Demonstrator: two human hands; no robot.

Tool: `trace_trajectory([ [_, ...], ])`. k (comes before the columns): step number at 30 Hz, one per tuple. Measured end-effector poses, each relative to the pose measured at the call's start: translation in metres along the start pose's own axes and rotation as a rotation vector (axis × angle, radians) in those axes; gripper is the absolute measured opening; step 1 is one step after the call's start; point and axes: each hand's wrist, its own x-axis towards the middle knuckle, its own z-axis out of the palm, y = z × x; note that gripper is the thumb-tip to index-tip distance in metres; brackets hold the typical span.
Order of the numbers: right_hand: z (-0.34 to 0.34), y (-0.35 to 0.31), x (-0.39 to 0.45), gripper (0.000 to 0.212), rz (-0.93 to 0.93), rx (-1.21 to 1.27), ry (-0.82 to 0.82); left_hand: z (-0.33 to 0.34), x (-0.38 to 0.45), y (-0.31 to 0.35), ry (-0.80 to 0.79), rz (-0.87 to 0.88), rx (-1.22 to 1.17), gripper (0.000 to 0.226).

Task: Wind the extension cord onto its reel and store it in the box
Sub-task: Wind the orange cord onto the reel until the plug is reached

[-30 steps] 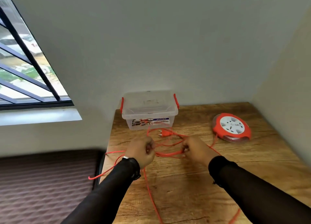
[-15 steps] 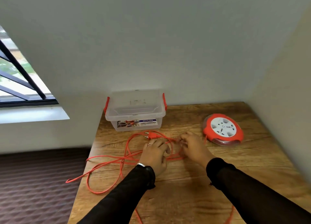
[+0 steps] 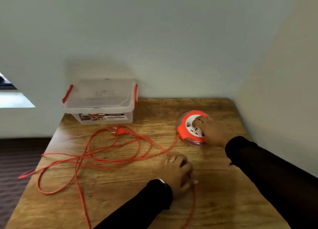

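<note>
A plain room in a home, by the look of it; a wooden bench (image 3: 130, 191) is pushed into a corner where two bare, pale painted walls (image 3: 154, 39) meet; a window sill (image 3: 15, 100) shows at the far left edge; dark ribbed flooring (image 3: 15, 161), perhaps carpet, lies below the bench's left side; a clear plastic box (image 3: 101, 101) with red clips and a household cord reel (image 3: 191, 127) sit on the bench.

Beside the lidded box (image 3: 101, 103), the right hand (image 3: 212, 132) rests on the reel (image 3: 187, 130) while the left hand (image 3: 179, 172) grips the loose orange cord (image 3: 110, 160).
</note>
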Motion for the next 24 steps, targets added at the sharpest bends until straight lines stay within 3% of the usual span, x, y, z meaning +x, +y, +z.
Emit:
trace_trajectory([
  [4,-0.009,0.027,-0.002,0.051,-0.203,-0.124,-0.100,-0.004,0.011,-0.015,0.105,0.010,-0.002,0.032],
  [8,-0.013,0.037,-0.003,0.059,-0.219,-0.075,-0.157,-0.022,0.018,-0.036,-0.057,-0.051,0.064,0.021],
  [11,-0.011,0.039,-0.002,0.063,-0.144,-0.024,-0.154,-0.039,0.028,-0.044,-0.154,-0.095,0.230,0.031],
  [14,-0.009,0.038,0.002,0.058,-0.100,0.022,-0.208,-0.046,0.049,-0.034,-0.242,-0.283,0.431,0.035],
  [17,-0.011,0.034,0.005,0.059,-0.072,0.025,-0.272,-0.038,0.070,-0.010,-0.288,-0.489,0.422,0.036],
  [19,-0.013,0.028,0.007,0.063,-0.063,0.015,-0.275,-0.029,0.081,0.005,-0.210,-0.599,0.133,0.033],
  [22,-0.009,0.017,0.002,0.063,-0.009,0.067,-0.270,-0.018,0.092,0.035,0.071,-0.884,-0.753,0.016],
  [24,-0.002,0.012,-0.004,0.061,0.057,0.115,-0.214,-0.009,0.094,0.051,0.254,-1.070,-1.129,0.003],
])
